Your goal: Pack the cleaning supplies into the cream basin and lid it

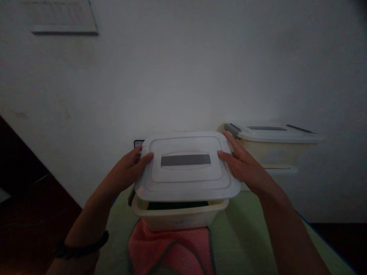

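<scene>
A white plastic lid (186, 179) with a grey handle strip lies tilted over a cream storage box (177, 218); a dark gap shows under its near edge. My left hand (129, 168) grips the lid's left edge, thumb on top. At the lid's right edge, my right hand (243, 164) holds on with fingers curled over the rim. The box stands on a pale green surface (243, 236).
A pink cloth (172, 250) lies in front of the box. A second cream box with a white lid (272, 143) stands at the back right against the white wall. A dark floor lies to the left. A black band circles my left wrist.
</scene>
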`<state>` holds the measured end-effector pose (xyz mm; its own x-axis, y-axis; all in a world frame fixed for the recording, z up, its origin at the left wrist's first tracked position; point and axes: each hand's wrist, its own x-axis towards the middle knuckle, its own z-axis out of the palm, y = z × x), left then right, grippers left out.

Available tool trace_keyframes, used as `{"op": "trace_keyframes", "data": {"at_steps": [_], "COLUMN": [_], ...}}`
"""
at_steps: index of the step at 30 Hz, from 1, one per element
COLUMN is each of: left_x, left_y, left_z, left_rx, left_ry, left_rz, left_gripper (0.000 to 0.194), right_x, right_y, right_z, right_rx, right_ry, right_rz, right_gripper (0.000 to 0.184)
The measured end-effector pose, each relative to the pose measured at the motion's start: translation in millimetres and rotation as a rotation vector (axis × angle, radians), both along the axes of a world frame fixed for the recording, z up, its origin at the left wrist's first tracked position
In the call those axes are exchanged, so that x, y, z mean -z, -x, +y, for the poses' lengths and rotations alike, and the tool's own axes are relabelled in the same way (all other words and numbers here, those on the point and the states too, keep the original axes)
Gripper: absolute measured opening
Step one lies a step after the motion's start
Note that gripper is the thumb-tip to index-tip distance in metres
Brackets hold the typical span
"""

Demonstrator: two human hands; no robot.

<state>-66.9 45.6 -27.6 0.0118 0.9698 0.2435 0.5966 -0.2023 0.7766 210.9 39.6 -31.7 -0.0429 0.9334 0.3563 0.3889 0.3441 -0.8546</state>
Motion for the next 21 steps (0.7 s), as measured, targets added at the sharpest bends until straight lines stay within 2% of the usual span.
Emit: {"op": "trace_keyframes", "data": {"at_steps": [3,5,8,13,21], "left_x": [2.5,3.8,7.3,18.5,29.1], "left_y": [7.4,10.1,12.0,15.5,16.7], "left_z": [5.1,7.8,11.6,19.9,24.6], "left_rx": [-0.041,-0.061,-0.038,0.011,0.059], "left_ry": [-0.027,0.018,0.128,0.234,0.25], "left_rz": [0.334,0.516,0.685,0.843,0.864], "left_gripper": [0.054,0.059,0.066,0.07,0.071], "right_x": [3.2,4.5,9.1,23.2,24.0], "right_y": [-2.1,-0.9,3.9,11.7,5.1], "right_z": [1.8,2.7,7.0,19.6,23.1], "right_rx": [-0.029,-0.046,-0.032,-0.021,0.048], "right_ry": [0.228,0.285,0.342,0.411,0.419], "right_rz": [0.084,0.129,0.251,0.333,0.139], "right_gripper": [0.066,0.06,0.052,0.051,0.046]}}
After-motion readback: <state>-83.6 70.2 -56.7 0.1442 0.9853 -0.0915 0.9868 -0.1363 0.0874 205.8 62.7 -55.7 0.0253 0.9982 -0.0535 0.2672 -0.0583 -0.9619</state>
